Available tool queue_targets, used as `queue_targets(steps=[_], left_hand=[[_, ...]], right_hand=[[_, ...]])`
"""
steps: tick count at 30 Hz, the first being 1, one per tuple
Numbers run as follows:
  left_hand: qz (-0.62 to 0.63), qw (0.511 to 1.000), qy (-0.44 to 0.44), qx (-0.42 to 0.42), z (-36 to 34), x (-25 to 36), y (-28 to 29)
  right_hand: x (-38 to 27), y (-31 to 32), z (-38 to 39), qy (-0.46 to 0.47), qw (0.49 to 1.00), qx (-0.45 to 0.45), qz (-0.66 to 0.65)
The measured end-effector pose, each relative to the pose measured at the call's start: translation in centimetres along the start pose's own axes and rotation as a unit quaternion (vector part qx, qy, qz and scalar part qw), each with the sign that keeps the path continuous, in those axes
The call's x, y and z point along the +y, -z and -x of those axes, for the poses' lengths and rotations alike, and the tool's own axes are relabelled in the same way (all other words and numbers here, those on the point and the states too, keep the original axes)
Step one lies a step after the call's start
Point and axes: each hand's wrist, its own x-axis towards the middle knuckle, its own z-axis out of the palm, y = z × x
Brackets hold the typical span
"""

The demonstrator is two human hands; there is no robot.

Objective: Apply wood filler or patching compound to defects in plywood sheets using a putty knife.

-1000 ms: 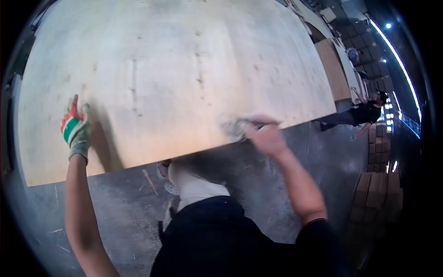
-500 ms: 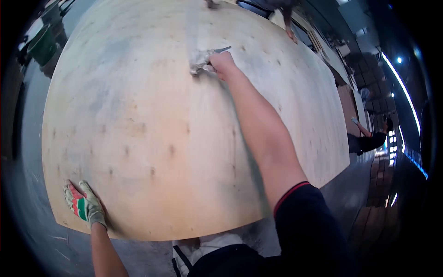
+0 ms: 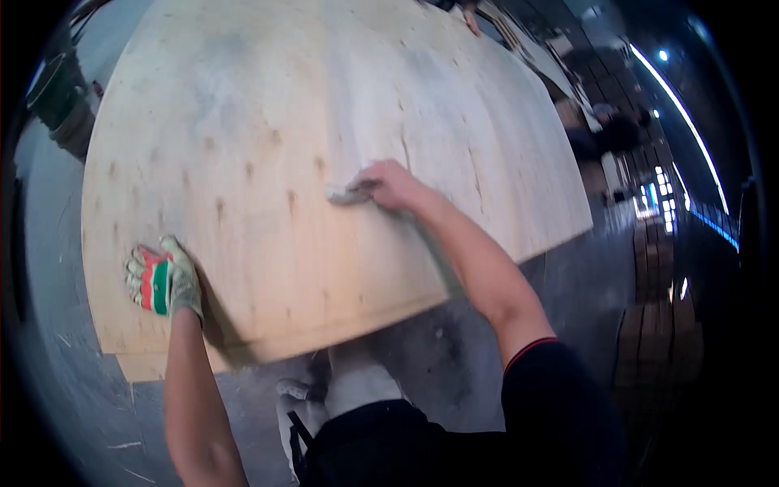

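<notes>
A wide pale plywood sheet with dark knots and grey smudges stretches out in front of me. My left hand, in a cream work glove with red and green patches, rests on its near left part, fingers apart. My bare right hand is closed round a putty knife smeared with whitish paste, low against the sheet's middle. My fingers hide part of the tool, and motion blurs it. Beyond it, a faint greyish band runs up the wood.
Another sheet's edge sticks out beneath the near left corner. A dark green bin stands at the far left. Across the sheet a person's hand shows at the top. Another person is at the right, near stacked boards.
My right hand has drawn the putty knife toward me down the sheet. My left hand has shifted farther from me. My view has moved, and a lower sheet's edge now shows.
</notes>
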Motion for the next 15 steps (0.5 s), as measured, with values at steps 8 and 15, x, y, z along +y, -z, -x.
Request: queue_targets(steps=[8, 15], left_hand=[[0.091, 0.964, -0.247, -0.021, -4.2, -7.6, -0.7], [0.692, 0.706, -0.115, -0.102, -9.2, -23.9, -1.1]], right_hand=[[-17.6, -11.3, 15.3, -0.191, 0.971, 0.144, -0.016], [-24.6, -7.9, 8.9, -0.177, 0.866, 0.127, -0.451]])
